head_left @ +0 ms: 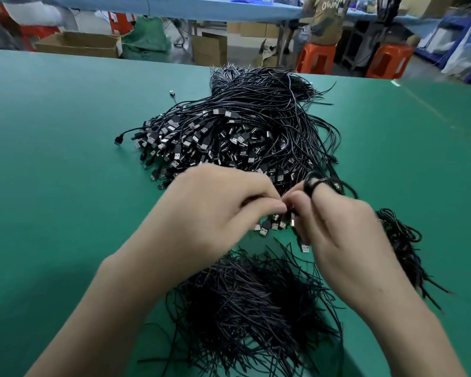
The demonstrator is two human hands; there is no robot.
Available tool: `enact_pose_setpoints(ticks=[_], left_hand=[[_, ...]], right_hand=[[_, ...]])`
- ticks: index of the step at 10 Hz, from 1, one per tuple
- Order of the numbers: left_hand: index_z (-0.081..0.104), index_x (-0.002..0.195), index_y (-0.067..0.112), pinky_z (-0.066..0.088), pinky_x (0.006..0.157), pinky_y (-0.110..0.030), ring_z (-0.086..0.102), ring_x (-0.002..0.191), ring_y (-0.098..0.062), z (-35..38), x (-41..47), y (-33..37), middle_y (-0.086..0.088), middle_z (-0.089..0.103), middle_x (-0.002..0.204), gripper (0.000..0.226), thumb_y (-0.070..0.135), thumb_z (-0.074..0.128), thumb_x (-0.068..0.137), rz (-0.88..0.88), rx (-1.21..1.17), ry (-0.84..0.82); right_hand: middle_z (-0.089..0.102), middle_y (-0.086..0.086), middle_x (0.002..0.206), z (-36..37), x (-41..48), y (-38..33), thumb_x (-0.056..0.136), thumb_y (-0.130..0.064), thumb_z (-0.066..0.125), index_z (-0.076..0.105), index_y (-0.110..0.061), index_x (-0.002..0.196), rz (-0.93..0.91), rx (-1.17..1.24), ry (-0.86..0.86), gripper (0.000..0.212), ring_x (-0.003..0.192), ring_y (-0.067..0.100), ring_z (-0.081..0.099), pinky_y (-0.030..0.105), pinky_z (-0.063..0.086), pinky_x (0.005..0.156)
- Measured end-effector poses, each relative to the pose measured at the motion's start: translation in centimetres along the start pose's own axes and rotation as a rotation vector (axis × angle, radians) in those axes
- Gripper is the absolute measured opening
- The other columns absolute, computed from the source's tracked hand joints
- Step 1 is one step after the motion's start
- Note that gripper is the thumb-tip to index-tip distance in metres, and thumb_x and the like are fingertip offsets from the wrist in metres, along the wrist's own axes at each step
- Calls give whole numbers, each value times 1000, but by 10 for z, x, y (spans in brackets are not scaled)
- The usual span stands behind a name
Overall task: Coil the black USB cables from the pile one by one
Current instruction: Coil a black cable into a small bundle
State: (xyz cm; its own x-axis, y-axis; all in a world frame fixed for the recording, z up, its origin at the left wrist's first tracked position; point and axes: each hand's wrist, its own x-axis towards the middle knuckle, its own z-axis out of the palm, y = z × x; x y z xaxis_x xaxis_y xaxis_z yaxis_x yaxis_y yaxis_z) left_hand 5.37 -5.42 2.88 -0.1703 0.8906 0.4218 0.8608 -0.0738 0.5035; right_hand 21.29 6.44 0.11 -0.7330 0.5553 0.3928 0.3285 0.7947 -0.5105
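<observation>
A big pile of black USB cables [229,131] lies on the green table [52,131], silver plugs facing me. My right hand [346,229] holds a black cable coil [326,183] looped around its fingers. My left hand [215,205] meets it at the fingertips and pinches the same cable near its end. A USB plug [305,248] hangs just under my right hand. What the fingertips grip exactly is blurred.
A heap of thin black ties [256,303] lies close in front of me, partly under my forearms. A small bundle of coiled cables [403,240] rests at the right. Beyond the far edge stand orange stools [316,58], cardboard boxes [76,44] and a seated person [326,20].
</observation>
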Motion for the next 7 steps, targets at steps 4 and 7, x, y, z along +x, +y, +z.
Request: enact_pose_setpoints(ticks=[4,7], left_hand=[[73,119,10,52,76,-27,63,58,-1,10,2,-7,-6,70,70,22,20,61,102,14,-690,-53],[80,82,19,52,64,-66,64,72,-50,8,3,-15,-14,76,80,16,35,80,87,-134,-656,21]], right_hand=[[57,-6,64,-1,-4,-2,105,-35,41,66,-15,86,62,859,-532,38,58,14,53,36,47,65],[70,2,69,0,-1,-7,105,-24,41,67,-9,105,57,1155,-584,30,60,18,62,26,49,64]])
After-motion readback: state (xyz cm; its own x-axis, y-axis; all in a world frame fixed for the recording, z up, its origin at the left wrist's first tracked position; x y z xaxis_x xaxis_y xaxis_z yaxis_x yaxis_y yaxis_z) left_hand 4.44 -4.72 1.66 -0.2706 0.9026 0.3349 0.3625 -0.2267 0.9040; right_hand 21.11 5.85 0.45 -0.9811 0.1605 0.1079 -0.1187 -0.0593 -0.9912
